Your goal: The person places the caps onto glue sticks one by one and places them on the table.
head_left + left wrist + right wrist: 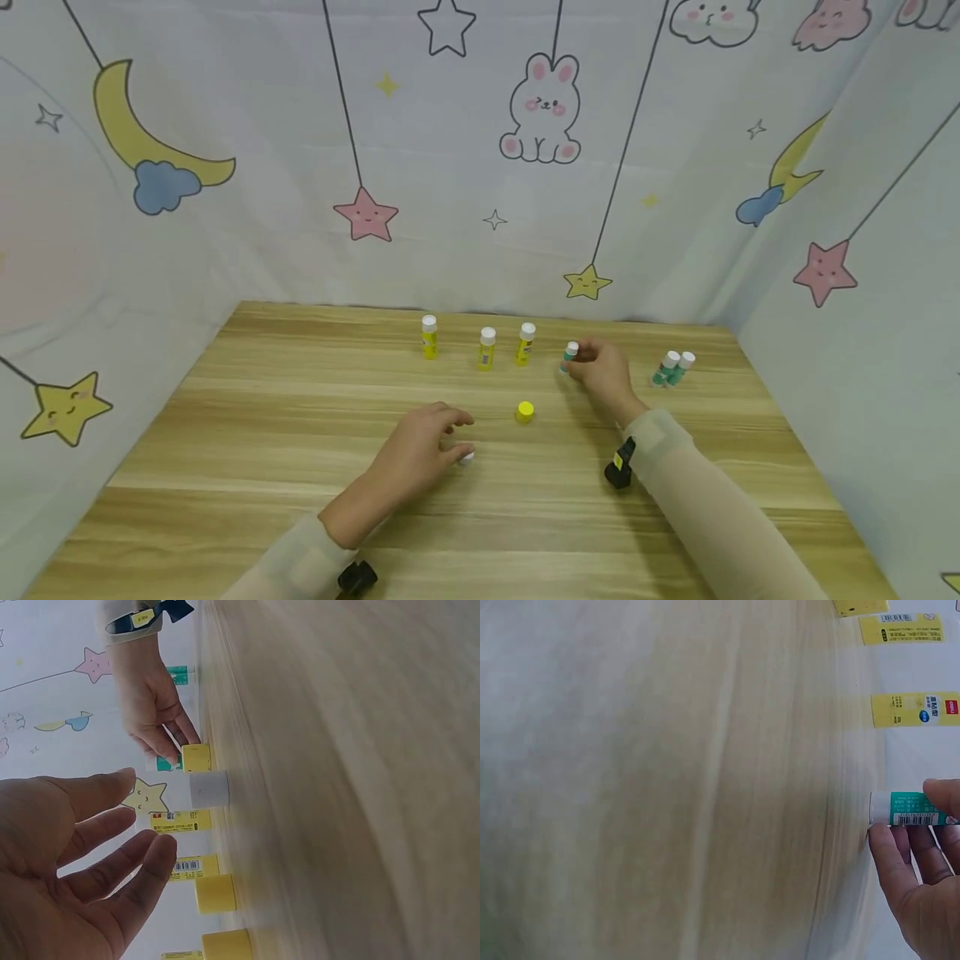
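Observation:
My right hand (606, 379) pinches a small green glue stick (913, 808) with a white end between thumb and fingers. It stands upright at the table's back, right of the yellow glue sticks. My left hand (416, 450) hovers low over the table, fingers loosely bent and holding nothing. A white cap (467, 457) sits by its thumb, partly covered in the head view; the left wrist view shows the white cap (208, 789) apart from the fingers. Ahead and to the right of this hand is a yellow cap (525, 412). Two more yellow caps (215, 893) (227, 946) appear in the left wrist view.
Three yellow glue sticks (429, 337) (487, 349) (526, 344) with white tops stand along the back. Two green glue sticks (664, 369) (681, 368) stand close together at the back right. A printed curtain (465, 258) hangs behind the wooden table (247, 375).

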`<control>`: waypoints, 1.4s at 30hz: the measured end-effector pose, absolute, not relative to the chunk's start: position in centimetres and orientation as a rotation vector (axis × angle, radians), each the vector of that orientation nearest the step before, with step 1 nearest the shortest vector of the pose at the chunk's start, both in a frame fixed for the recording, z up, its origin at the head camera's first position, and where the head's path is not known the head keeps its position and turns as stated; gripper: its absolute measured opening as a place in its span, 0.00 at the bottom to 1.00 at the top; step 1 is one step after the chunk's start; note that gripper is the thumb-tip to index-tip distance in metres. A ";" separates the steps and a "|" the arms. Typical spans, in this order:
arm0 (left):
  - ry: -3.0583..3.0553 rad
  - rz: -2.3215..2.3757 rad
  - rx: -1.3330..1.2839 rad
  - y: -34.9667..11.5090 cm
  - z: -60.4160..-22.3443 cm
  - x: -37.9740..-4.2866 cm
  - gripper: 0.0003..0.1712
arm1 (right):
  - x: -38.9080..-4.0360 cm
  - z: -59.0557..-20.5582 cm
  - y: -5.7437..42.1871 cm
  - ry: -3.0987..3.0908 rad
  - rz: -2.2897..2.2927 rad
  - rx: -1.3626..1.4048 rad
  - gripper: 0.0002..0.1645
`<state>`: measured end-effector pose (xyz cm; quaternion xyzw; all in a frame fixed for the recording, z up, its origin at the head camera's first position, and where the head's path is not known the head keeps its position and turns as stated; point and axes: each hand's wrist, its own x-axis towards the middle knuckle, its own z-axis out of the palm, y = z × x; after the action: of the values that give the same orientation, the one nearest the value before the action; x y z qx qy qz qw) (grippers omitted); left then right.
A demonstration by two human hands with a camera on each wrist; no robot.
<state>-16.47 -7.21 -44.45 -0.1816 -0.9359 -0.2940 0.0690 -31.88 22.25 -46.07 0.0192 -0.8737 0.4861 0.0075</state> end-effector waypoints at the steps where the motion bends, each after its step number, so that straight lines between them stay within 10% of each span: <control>1: -2.819 -0.888 -0.550 -7.2 -44.4 -16.5 0.19 | -31.9 -46.1 22.3 -2.726 1.520 0.053 0.19; 42: -3.002 -0.774 -0.774 -5.5 -45.3 -18.2 0.06 | -23.8 -42.5 22.0 -2.501 1.869 0.202 0.21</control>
<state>-18.18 -5.47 -45.28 -0.2421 -0.9392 -0.2422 -0.0268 -23.77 22.02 -42.53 0.0645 -0.7993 0.5975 0.0064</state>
